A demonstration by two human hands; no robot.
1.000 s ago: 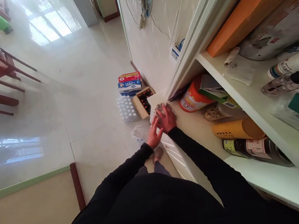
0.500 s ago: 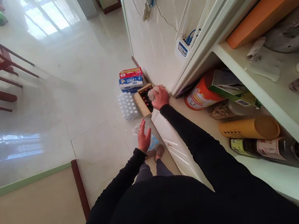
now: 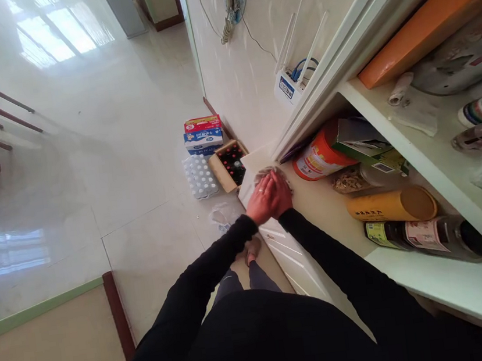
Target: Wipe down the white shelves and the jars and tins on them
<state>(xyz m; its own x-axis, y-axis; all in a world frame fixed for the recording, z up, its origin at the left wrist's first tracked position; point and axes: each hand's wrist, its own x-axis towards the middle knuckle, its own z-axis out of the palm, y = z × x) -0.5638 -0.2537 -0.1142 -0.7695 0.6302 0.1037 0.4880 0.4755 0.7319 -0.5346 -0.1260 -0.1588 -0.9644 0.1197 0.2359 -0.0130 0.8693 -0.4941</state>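
Rag (image 3: pixel 262 172) on tabletop (image 3: pixel 314 203) under both hands (image 3: pixel 261 203), grip unclear; likely mid-wipe, next stroke calling for even pressure.

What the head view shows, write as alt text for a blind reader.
A bare left hand and right hand meet on a crumpled cloth atop a cabinet. A red tub and yellow canister are to the right; an open box of bottles stands on the floor.

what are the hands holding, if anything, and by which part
The right hand rests on top of a crumpled cloth; the left hand overlaps the right. Whether either grips it cannot be told.
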